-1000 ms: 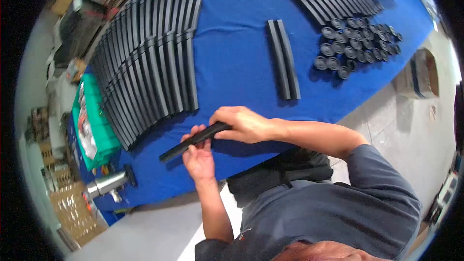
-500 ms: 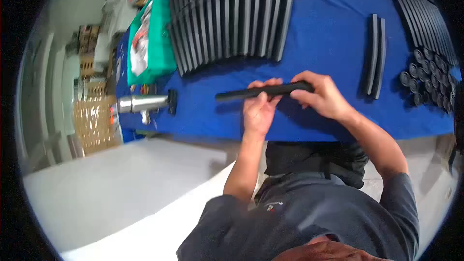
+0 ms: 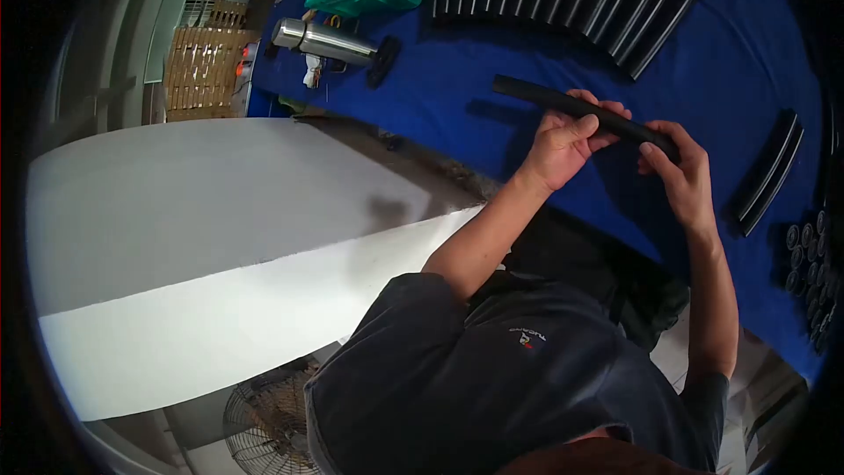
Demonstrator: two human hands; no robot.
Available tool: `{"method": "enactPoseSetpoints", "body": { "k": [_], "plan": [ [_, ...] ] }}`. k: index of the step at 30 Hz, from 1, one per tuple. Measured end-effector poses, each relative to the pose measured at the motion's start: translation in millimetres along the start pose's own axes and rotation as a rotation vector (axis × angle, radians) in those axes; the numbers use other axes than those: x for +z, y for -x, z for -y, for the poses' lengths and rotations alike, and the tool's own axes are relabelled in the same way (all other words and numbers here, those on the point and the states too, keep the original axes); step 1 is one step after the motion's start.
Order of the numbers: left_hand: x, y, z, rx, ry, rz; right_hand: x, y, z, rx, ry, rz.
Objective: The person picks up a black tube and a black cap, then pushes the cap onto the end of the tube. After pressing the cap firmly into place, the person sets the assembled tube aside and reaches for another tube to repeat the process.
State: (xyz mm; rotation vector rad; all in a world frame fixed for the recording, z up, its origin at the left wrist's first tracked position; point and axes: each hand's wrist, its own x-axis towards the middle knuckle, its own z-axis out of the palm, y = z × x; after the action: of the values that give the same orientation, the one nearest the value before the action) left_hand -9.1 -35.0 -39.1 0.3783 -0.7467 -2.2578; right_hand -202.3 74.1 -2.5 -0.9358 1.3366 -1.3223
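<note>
Single head-worn view, directed forward and steeply downward through a wide lens with marked fisheye curvature; dark curved borders enclose the field. The wearer's shirt [image 3: 492, 369] occupies the lower centre, seen from above at close range. The left hand [image 3: 563, 145] and right hand [image 3: 686, 176] lie right of centre, both within frame. The tabletop [image 3: 440, 79] extends obliquely across the upper and right portions; a fan [image 3: 268, 422] appears near the lower border.

A dark grey T-shirt [image 3: 492, 387] with short, loose sleeves [image 3: 387, 334] bears white lettering [image 3: 530, 332] and a red-and-white chest emblem [image 3: 527, 342].
</note>
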Motion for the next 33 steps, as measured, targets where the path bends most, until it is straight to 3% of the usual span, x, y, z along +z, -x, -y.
{"method": "enactPoseSetpoints", "body": {
  "k": [12, 15, 18, 21, 24, 27, 30, 31, 33],
  "plan": [
    [2, 1, -2, -0.008, -0.044, -0.007, 1, 3, -2, -0.074, 0.109, -0.017],
    [7, 0, -5, -0.023, 0.018, -0.011, 3, 3, -3, -0.168, 0.149, -0.045],
    [2, -1, -2, -0.015, 0.043, 0.003, 4, 1, -1, -0.366, 0.376, -0.105],
    [0, -1, -2, -0.022, 0.045, 0.014, -3, 2, 4, -0.070, 0.213, 0.012],
    [0, -1, -3, -0.032, 0.022, 0.023, -4, -1, 0, 0.124, -0.215, 0.038],
    [1, -1, -3, -0.029, 0.041, 0.021, -6, 1, 0, 0.113, -0.138, 0.078],
    [1, -1, -3, -0.039, 0.060, -0.016, 0, -1, 1, -0.527, 0.543, -0.078],
    [0, -1, -3, -0.035, 0.061, -0.008, 2, 0, 2, -0.485, 0.499, -0.091],
    [-1, -1, -2, -0.031, 0.064, 0.008, 0, 1, 9, -0.079, 0.144, -0.005]
  ]
}}
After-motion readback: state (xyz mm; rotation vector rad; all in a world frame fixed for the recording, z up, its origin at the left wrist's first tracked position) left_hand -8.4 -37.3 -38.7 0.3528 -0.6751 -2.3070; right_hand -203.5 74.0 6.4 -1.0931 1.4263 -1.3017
